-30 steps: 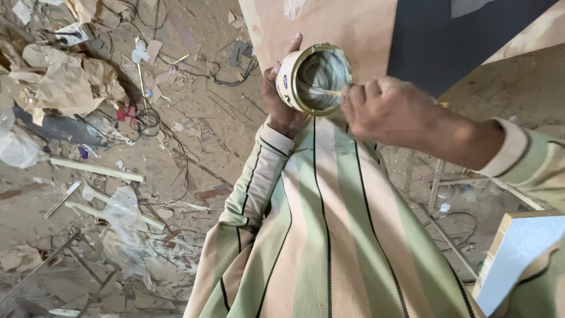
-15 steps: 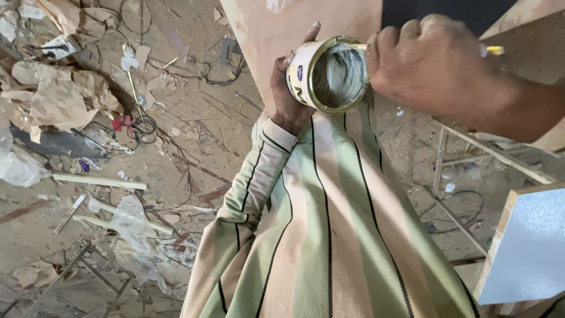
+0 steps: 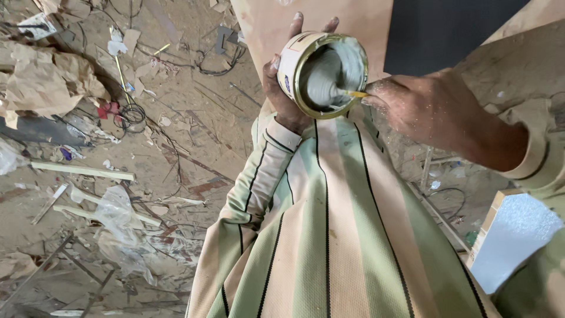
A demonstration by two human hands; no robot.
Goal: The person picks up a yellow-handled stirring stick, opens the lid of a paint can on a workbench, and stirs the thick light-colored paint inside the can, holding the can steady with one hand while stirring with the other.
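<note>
Nearest to me is my striped shirt (image 3: 335,235), green and cream with thin black lines, filling the lower middle of the view. Its left sleeve (image 3: 259,176) runs up to my left hand (image 3: 282,94), whose grip is wrapped around a small round tin (image 3: 321,73), fingers curled behind it and the thumb along the near side. The tin is tilted so that its open mouth faces me; it has a brass-coloured rim and a pale grey paste (image 3: 329,76) smeared over the inside.

My right hand (image 3: 424,112) comes in from the right, dusty, just beside the tin's rim. Its grip is pinched on a thin yellow stick (image 3: 355,93), the end of which reaches into the paste; I think it is a small tool handle, though most of it is hidden by my fingers.

At the lower right stands a white board (image 3: 512,235) with a pale wooden edge. Beyond the tin rises a plywood panel (image 3: 329,17) next to a dark sheet (image 3: 447,29).

Farther off to the left, the floor (image 3: 194,135) is littered with crumpled brown paper (image 3: 47,82), clear plastic wrap (image 3: 118,224), a white wooden strip (image 3: 82,171) and tangled black wires (image 3: 132,112).
</note>
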